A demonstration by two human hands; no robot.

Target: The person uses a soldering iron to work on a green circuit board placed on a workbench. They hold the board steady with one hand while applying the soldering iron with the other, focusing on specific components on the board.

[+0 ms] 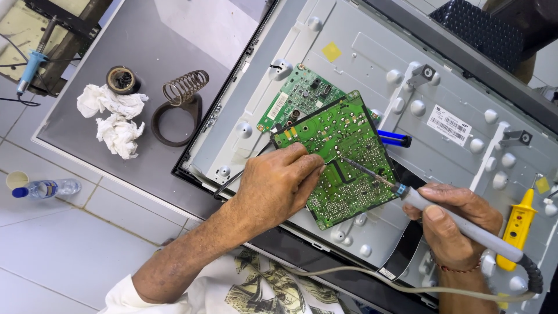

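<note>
Green circuit board [340, 157] steadied under pressed fingers of left hand [279, 186], right hand [456, 224] at four o'clock gripped soldering iron [459, 224] (tip on board), wire stand [179, 104] at ten o'clock

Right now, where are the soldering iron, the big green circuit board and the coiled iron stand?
soldering iron [465, 228], head view, on its grey handle.
big green circuit board [349, 174], head view, on its bare solder side.
coiled iron stand [185, 86], head view, on the wire coil.
</note>
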